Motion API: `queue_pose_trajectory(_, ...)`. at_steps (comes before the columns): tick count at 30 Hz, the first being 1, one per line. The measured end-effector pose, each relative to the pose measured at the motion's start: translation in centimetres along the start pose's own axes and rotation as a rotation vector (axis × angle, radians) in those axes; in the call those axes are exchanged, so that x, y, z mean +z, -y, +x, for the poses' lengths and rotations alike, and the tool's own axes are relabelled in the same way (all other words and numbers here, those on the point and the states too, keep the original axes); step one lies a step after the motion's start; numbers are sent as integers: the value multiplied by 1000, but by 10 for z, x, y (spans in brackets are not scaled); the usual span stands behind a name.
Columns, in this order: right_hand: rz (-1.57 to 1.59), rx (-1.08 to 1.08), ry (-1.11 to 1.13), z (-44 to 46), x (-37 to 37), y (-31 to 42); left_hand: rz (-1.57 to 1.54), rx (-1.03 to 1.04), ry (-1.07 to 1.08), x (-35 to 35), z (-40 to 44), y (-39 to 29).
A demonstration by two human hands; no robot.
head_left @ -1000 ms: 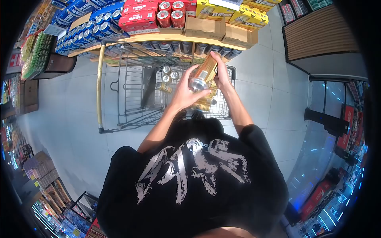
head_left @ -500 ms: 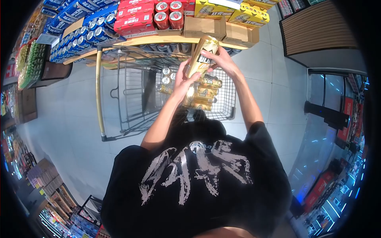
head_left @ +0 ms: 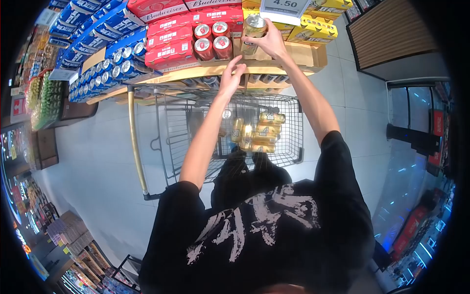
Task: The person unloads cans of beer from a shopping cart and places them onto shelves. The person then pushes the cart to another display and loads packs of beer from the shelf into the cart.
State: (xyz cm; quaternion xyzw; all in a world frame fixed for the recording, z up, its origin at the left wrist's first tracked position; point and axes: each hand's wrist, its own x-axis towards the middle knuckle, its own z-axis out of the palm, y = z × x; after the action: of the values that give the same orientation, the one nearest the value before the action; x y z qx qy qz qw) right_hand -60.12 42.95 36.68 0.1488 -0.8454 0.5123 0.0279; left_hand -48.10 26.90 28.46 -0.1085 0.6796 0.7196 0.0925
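Note:
A gold beer can (head_left: 253,38) is upright in my right hand (head_left: 267,43), whose fingers wrap round its side. The can is over the open cardboard tray (head_left: 293,53) on the shelf; whether it touches the tray bottom I cannot tell. My left hand (head_left: 232,74) is off the can, fingers apart, near the wooden shelf edge (head_left: 181,74). Below my arms stands a wire shopping cart (head_left: 293,115). Several gold cans (head_left: 267,131) lie in it, and a silver can top (head_left: 226,114) shows beside my left forearm.
Red Budweiser packs (head_left: 169,36) and several red cans (head_left: 213,41) sit left of the tray. Blue can packs (head_left: 105,34) stand farther left, yellow cartons (head_left: 313,29) at the right. A price sign (head_left: 285,7) hangs above the tray. The cart's handle (head_left: 137,142) is at the left.
The gold can moved from above the cart up to the shelf tray. My left hand let go of it; my right hand keeps hold. The view shifted, showing more of the shelf.

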Motion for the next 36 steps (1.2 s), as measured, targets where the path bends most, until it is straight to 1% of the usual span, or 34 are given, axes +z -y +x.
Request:
queue_pose_trajectory(3, -100, -53, 4, 19, 25, -22, 388, 300, -46, 7, 26, 26)
queue_pose_trajectory(5, -24, -66, 26, 27, 43, -43, 309, 257, -42, 8, 43, 30)
queue_pose_trajectory(7, -48, -25, 28, 27, 54, -45, 232, 207, -47, 8, 60, 30)
queue_pose_trajectory(8, -23, 9, 25, 26, 57, -44, 160, 139, -29, 4, 81, 47)
queue_pose_trajectory(11, 15, -26, -35, 34, 73, -64, 301, 93, 5, -4, 91, 42)
queue_pose_trajectory(13, -26, 6, -53, 38, 80, -71, 423, 111, 75, -6, 89, 53)
queue_pose_trajectory(15, -72, 34, -53, 44, 87, -79, 623, 216, 150, -11, 88, 73)
queue_pose_trajectory(16, -74, 26, -39, 45, 90, -83, 431, 136, 173, -5, 67, 55)
queue_pose_trajectory(19, -29, -9, -41, 42, 97, -91, 410, 274, 144, -6, 62, 65)
queue_pose_trajectory(20, -29, -2, -51, 42, 99, -93, 421, 282, 138, -8, 65, 69)
queue_pose_trajectory(23, -28, 26, -63, 37, 98, -90, 346, 60, 79, 3, 50, 39)
queue_pose_trajectory(24, -27, 37, -58, 34, 96, -86, 356, 15, 79, 4, 50, 34)
queue_pose_trajectory(26, -18, 31, -70, 32, 94, -85, 416, 221, 71, 1, 63, 59)
queue_pose_trajectory(27, -9, 14, -86, 31, 96, -85, 446, 326, 68, 1, 64, 59)
queue_pose_trajectory(30, -25, -30, -113, 31, 100, -86, 461, 294, 114, -1, 60, 59)
queue_pose_trajectory(31, -37, -43, -118, 32, 102, -86, 437, 303, 101, 0, 58, 57)
queue_pose_trajectory(34, -20, 4, -115, 29, 101, -82, 384, 319, 51, 3, 45, 50)
queue_pose_trajectory(36, -36, -14, -138, 28, 103, -83, 368, 311, -4, 5, 23, 45)
